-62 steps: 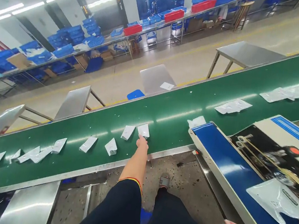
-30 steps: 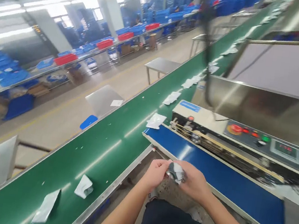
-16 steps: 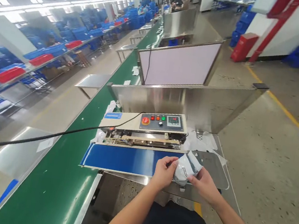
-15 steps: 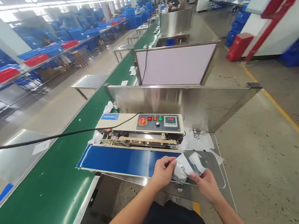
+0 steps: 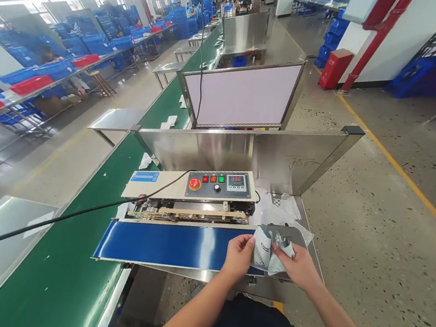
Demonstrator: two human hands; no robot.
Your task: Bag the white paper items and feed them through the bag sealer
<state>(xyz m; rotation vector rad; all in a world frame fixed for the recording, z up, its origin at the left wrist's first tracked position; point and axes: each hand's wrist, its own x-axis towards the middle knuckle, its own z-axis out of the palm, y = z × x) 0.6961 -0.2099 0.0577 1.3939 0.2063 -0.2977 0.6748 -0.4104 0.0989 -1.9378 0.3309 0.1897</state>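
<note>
Well, both hands are up at the end of the blue belt [image 5: 166, 245], and they pinch a small white bag [image 5: 266, 250] between them. The left hand [image 5: 238, 255] holds the bag's left side with its fingers and thumb. The right hand [image 5: 296, 266] pinches the bag near its top right. The bag is over a steel plate [image 5: 300, 236]. Past it sits a sealer [image 5: 192, 192] with red and green buttons, and a pile of plastic bags [image 5: 276, 209] lies beside it. A black cord [image 5: 72, 216] runs over the green belt [image 5: 55, 254].
</note>
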